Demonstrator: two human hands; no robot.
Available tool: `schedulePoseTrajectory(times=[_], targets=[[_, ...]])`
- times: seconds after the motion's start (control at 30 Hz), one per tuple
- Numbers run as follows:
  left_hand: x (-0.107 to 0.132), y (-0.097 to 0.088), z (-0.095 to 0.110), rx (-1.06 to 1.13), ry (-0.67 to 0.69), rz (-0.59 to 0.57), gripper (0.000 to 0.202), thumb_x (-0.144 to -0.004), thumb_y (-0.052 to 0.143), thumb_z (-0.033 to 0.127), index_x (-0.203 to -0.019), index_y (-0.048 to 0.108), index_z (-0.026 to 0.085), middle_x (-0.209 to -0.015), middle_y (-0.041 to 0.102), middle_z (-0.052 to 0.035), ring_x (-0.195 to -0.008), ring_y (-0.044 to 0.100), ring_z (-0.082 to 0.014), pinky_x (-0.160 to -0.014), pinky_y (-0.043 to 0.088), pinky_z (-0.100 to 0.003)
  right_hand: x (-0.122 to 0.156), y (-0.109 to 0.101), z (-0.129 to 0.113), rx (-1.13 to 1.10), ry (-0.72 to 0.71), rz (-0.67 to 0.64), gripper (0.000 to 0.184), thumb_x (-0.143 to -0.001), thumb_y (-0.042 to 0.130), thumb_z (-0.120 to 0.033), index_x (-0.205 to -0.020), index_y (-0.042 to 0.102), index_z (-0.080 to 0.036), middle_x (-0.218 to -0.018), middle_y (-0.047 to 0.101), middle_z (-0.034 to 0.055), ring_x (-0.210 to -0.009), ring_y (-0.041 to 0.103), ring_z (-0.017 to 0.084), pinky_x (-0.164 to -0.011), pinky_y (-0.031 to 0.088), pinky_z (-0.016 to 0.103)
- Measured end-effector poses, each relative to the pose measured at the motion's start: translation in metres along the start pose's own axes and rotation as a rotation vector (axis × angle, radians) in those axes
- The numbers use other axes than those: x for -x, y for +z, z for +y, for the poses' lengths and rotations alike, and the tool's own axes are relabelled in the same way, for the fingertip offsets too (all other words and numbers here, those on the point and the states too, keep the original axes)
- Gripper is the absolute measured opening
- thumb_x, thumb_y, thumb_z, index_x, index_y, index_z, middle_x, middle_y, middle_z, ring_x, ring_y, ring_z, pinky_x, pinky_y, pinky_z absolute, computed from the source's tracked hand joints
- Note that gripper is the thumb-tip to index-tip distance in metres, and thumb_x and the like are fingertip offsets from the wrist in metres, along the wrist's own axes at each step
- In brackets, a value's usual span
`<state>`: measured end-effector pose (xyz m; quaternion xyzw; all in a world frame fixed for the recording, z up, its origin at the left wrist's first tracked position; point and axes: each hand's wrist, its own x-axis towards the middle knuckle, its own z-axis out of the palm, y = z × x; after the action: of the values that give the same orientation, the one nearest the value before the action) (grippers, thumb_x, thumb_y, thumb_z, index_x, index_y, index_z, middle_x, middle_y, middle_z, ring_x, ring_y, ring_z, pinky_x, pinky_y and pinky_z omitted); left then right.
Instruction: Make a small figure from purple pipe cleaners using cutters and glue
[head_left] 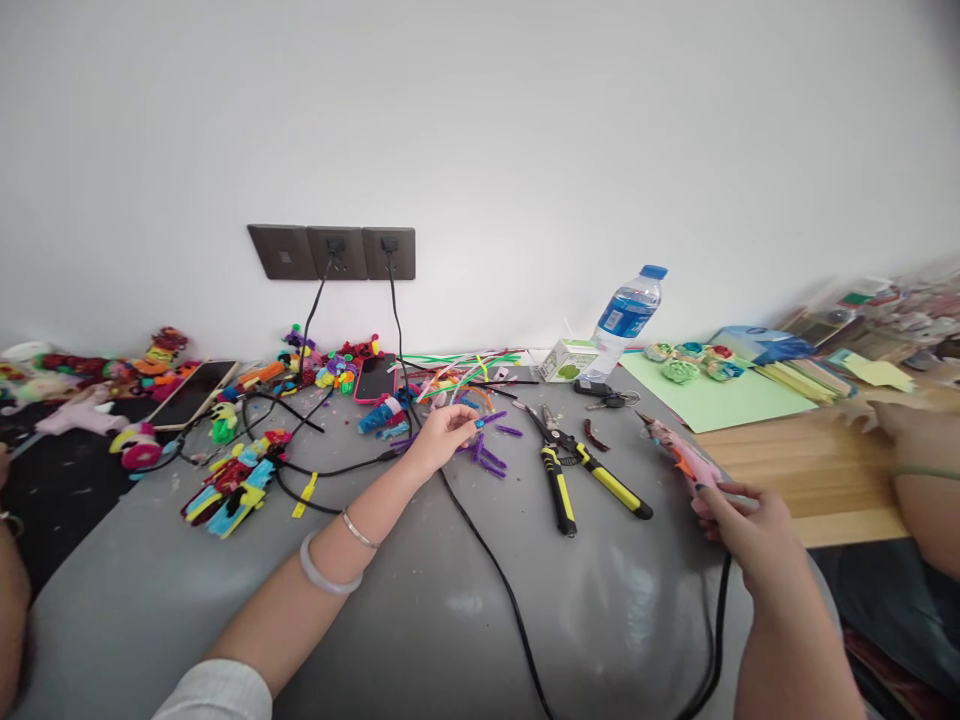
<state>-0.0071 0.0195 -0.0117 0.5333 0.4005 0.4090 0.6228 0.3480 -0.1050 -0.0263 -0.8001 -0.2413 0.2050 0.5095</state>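
My left hand [448, 437] is closed in a pinch on a short purple pipe cleaner piece [493, 417], whose end sticks out past the fingertips. More purple pipe cleaner pieces [489, 460] lie on the grey table just below that hand. On the right, my right hand [754, 515] is wrapped around a pink hot glue gun [688, 466]; its nozzle points left and away from me, and a black cord trails down from it. Between my hands lie pliers [568, 445] with black and yellow handles, spread apart. A small dark brown curled piece [596, 436] lies beside them.
Black cables [487, 545] cross the grey table [420, 620]. Pipe cleaner figures [232, 485] and phones [375, 379] stand left. A water bottle [628, 318], small box [568, 360] and keys [613, 399] are at the back. Other people's arms [926, 475] show at both sides.
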Motion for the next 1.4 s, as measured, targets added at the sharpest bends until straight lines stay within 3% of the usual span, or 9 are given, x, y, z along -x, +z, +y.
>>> schedulePoseTrajectory(times=[0.17,0.27,0.33,0.4,0.57,0.67,0.77,0.93,1.4], targets=[[0.000,0.001,0.001,0.009,-0.016,0.005,0.029,-0.067,0.077,0.033,-0.081,0.060,0.013,-0.067,0.058,0.0016,-0.062,0.054,-0.0090,-0.056,0.043,-0.021,0.023,0.005,-0.010,-0.449,0.211,-0.173,0.034,-0.044,0.073,-0.030,-0.073,0.061,-0.018,-0.059,0.054,-0.0023,-0.049,0.046,0.009,-0.042,0.040,0.021],[-0.001,0.000,0.000,0.011,-0.025,0.007,0.031,-0.066,0.078,0.034,-0.080,0.060,0.013,-0.067,0.058,0.0013,-0.061,0.054,-0.0088,-0.055,0.042,-0.021,0.043,0.016,-0.022,-0.563,0.168,-0.108,0.041,-0.046,0.075,-0.036,-0.080,0.063,-0.016,-0.062,0.054,-0.0035,-0.047,0.044,0.006,-0.039,0.036,0.018],[-0.002,-0.001,0.000,0.019,-0.021,-0.001,0.032,-0.066,0.079,0.035,-0.081,0.060,0.014,-0.067,0.058,0.0012,-0.061,0.055,-0.0089,-0.055,0.042,-0.020,0.056,0.023,-0.033,-0.549,0.078,-0.023,0.041,-0.047,0.078,-0.033,-0.080,0.058,-0.018,-0.069,0.058,-0.0024,-0.052,0.052,0.008,-0.044,0.042,0.020],[-0.002,-0.001,-0.001,0.027,-0.015,-0.008,0.033,-0.066,0.079,0.036,-0.081,0.060,0.014,-0.067,0.057,0.0014,-0.062,0.055,-0.0091,-0.055,0.042,-0.020,0.068,0.027,-0.045,-0.547,-0.033,-0.057,0.041,-0.052,0.080,-0.028,-0.085,0.057,-0.020,-0.079,0.063,-0.0001,-0.059,0.057,0.010,-0.050,0.045,0.022],[-0.001,-0.003,-0.001,0.023,-0.004,-0.021,0.034,-0.066,0.079,0.037,-0.080,0.060,0.013,-0.067,0.058,0.0016,-0.060,0.054,-0.0086,-0.056,0.042,-0.021,0.091,0.038,-0.064,-0.649,-0.144,-0.497,0.035,-0.078,0.071,-0.049,-0.076,0.050,-0.021,-0.049,0.037,-0.0079,-0.043,0.035,0.008,-0.042,0.026,0.024],[-0.002,-0.003,-0.002,0.016,0.000,-0.023,0.035,-0.066,0.080,0.038,-0.080,0.060,0.013,-0.066,0.058,0.0019,-0.060,0.054,-0.0092,-0.057,0.042,-0.022,0.104,0.055,-0.063,-0.548,-0.163,-0.673,0.042,-0.082,0.062,-0.062,-0.083,0.055,-0.020,-0.046,0.037,-0.0073,-0.040,0.033,0.009,-0.040,0.019,0.024],[-0.002,-0.003,-0.002,-0.011,-0.014,-0.030,0.033,-0.066,0.080,0.038,-0.079,0.061,0.013,-0.063,0.059,0.0021,-0.057,0.054,-0.0090,-0.058,0.044,-0.023,0.119,0.075,-0.059,-0.482,-0.180,-0.800,0.048,-0.082,0.059,-0.066,-0.087,0.057,-0.018,-0.047,0.038,-0.0078,-0.039,0.035,0.009,-0.041,0.022,0.024],[-0.003,-0.003,-0.002,-0.014,-0.016,-0.030,0.032,-0.067,0.080,0.036,-0.079,0.061,0.013,-0.061,0.059,0.0029,-0.054,0.053,-0.0083,-0.058,0.045,-0.023,0.135,0.095,-0.056,-0.389,-0.160,-0.785,0.050,-0.083,0.059,-0.066,-0.088,0.057,-0.016,-0.049,0.038,-0.0088,-0.039,0.036,0.008,-0.041,0.022,0.022],[-0.001,-0.002,-0.002,-0.013,0.013,-0.051,0.035,-0.065,0.079,0.041,-0.079,0.061,0.014,-0.062,0.057,0.0031,-0.055,0.050,-0.0081,-0.057,0.041,-0.023,0.129,0.098,-0.052,-0.307,-0.173,-0.799,0.050,-0.080,0.060,-0.068,-0.084,0.058,-0.018,-0.047,0.039,-0.0082,-0.038,0.037,0.008,-0.037,0.027,0.021]])
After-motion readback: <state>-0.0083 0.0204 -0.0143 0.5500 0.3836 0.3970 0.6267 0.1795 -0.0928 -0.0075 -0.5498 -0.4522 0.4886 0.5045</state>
